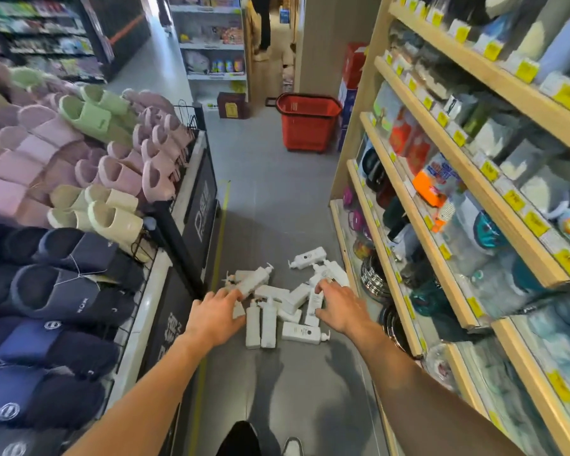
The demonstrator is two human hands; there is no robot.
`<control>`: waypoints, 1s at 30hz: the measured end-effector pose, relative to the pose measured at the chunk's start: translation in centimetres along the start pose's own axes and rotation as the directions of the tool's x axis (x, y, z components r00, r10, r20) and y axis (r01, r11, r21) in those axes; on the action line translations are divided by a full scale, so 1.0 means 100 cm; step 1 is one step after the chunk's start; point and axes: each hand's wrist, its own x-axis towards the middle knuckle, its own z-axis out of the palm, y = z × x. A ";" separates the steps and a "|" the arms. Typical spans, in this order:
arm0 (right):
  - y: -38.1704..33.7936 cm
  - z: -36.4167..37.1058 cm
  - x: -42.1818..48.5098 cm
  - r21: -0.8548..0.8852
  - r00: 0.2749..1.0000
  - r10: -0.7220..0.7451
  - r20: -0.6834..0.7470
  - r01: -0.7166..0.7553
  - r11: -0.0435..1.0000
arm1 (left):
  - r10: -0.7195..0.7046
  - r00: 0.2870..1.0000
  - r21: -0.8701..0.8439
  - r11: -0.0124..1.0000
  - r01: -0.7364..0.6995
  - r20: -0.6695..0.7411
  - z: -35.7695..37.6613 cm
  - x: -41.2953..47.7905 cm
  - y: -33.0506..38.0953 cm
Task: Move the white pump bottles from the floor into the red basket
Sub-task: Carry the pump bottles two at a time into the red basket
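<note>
Shelf goods [507, 199] blurred; left hand [216, 315] hides part of one pump bottle [256, 279].

The left forearm [152, 383] and the right forearm [418, 380] are bare along all of their visible length, and the left hand [216, 312] and the right hand [338, 307] are bare too. At the bottom edge of the view a black trouser leg [239, 439] shows as a small, plain, rounded dark shape. Just beside it, on the right, is the front part of a shoe [292, 446], light grey or white with a darker middle; it is too blurred to tell its laces or its marking.
</note>
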 end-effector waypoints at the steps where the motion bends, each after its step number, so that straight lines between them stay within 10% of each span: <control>1: -0.001 -0.001 0.011 0.003 1.000 -0.002 0.005 0.002 1.000 | -0.001 1.000 -0.004 1.000 0.001 0.006 -0.003 0.012 -0.002; 17: -0.039 0.012 0.152 0.035 0.993 0.086 0.083 -0.089 0.995 | 0.044 0.994 -0.066 0.997 -0.038 0.104 -0.027 0.183 -0.047; 30: -0.006 0.156 0.266 0.258 0.939 0.188 0.289 -0.265 0.929 | -0.160 0.963 -0.150 0.969 0.195 0.217 0.095 0.308 -0.083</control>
